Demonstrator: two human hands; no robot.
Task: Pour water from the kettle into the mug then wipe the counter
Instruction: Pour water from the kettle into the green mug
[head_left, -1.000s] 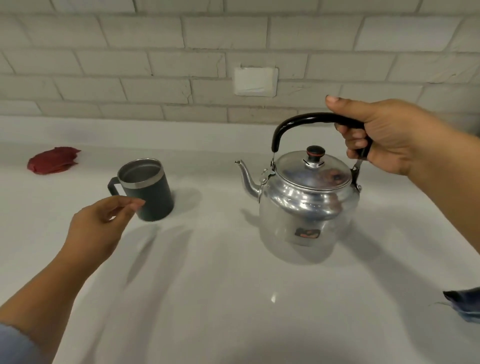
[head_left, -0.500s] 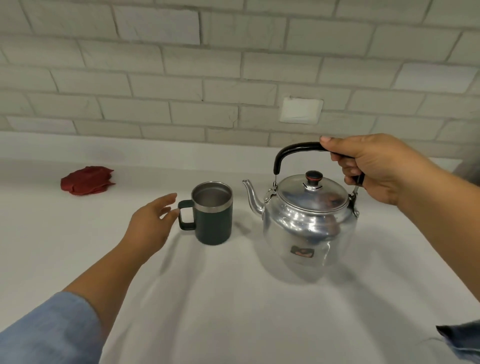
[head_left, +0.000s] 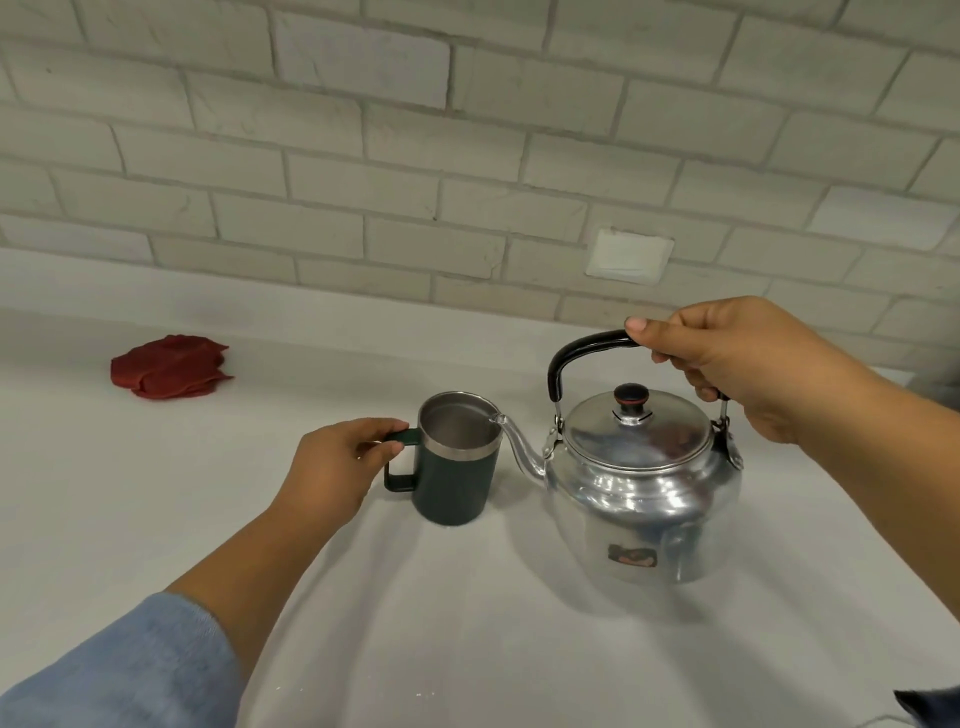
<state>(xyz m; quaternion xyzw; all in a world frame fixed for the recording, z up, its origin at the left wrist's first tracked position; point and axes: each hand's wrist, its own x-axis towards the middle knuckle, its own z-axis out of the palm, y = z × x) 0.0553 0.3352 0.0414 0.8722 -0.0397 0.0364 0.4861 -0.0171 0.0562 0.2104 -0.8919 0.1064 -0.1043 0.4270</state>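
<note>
A shiny metal kettle (head_left: 644, 499) with a black arched handle is upright on or just above the white counter (head_left: 467, 634). My right hand (head_left: 737, 364) grips the handle from the right. The spout tip reaches the rim of a dark green mug (head_left: 457, 478) with a steel interior, which stands on the counter to the kettle's left. At the mug's handle, my left hand (head_left: 337, 467) holds it with thumb and fingers. No water stream is visible. A crumpled red cloth (head_left: 169, 371) lies at the far left of the counter.
A white brick wall (head_left: 467, 156) backs the counter, with a blank white cover plate (head_left: 628, 255) above the kettle. A dark object (head_left: 930, 704) peeks in at the lower right corner.
My left hand has reached the mug's handle and taken hold of it. The kettle's spout has moved left to the mug's rim. The view has shifted left and up.
</note>
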